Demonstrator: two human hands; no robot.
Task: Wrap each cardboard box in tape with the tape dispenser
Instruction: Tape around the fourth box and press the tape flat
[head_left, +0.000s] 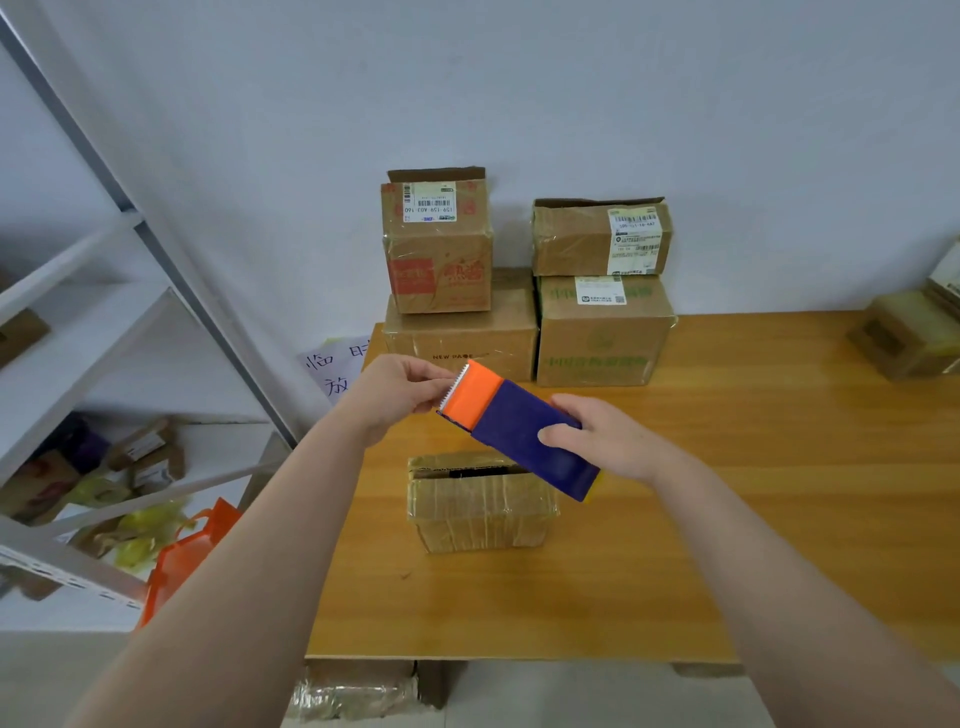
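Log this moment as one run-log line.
right hand: grips tape dispenser | left hand: pinches its orange cutter end | small taped cardboard box: on wooden table, untouched

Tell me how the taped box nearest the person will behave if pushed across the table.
The taped box would probably slide, not tip: it sits low and wide on the smooth table. Its glossy tape wrap likely makes it slippery to hold. It looks stiff, since its sides are square.

Free passage over tabletop right of taped box; stacked boxes (four) wall back edge.
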